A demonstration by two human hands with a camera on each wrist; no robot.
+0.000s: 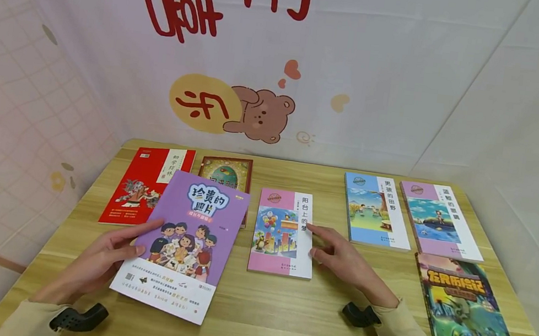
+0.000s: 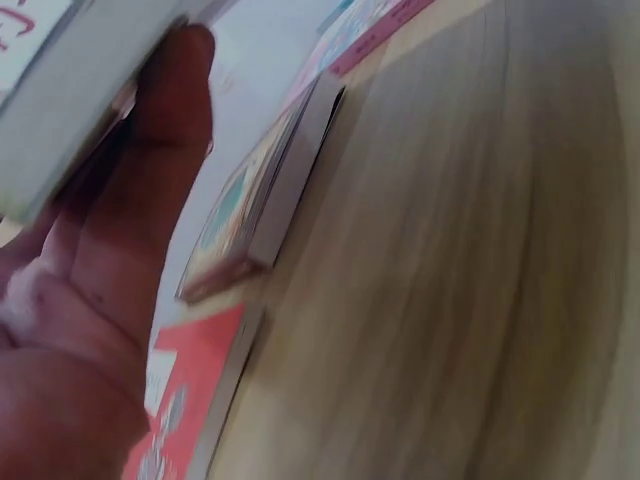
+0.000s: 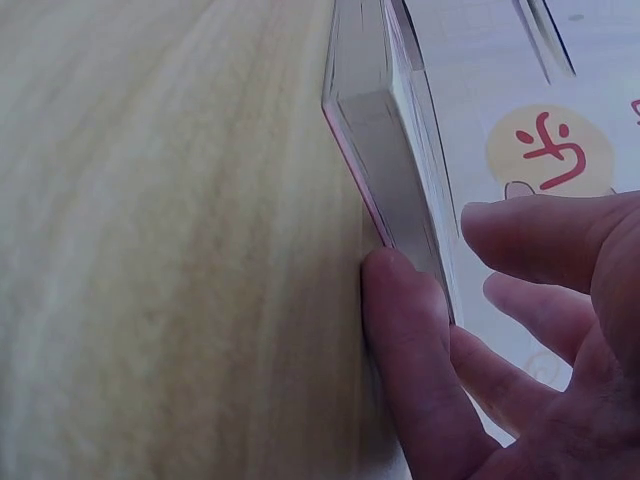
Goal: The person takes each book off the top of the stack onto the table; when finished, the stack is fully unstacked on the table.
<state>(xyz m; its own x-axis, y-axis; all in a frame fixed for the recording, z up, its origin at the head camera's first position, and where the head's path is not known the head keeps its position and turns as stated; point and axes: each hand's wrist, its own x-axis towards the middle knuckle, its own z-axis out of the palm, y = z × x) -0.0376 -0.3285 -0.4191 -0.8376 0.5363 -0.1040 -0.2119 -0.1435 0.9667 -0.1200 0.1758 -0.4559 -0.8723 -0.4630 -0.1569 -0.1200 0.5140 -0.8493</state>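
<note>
My left hand [image 1: 112, 252] grips a purple book [image 1: 195, 204] by its left edge, thumb on the cover and the other fingers behind. The book is tilted and raised over the table, partly covering a red book [image 1: 141, 175] and a dark ornate-bordered book [image 1: 229, 169]. In the left wrist view its white page block [image 2: 60, 130] shows above the palm. A pink-and-white book [image 1: 281, 236] lies flat at mid-table. Against its right edge my right hand [image 1: 346, 262] rests with loosely bent fingers; the right wrist view shows the thumb [image 3: 405, 330] at the book's side.
A blue-and-white book [image 1: 376, 213] and another pink-and-white book [image 1: 440, 221] lie at the back right. Below them is a green dinosaur book [image 1: 474, 319] along the right table edge. A printed white curtain [image 1: 386, 65] hangs behind the wooden table [image 1: 291, 326].
</note>
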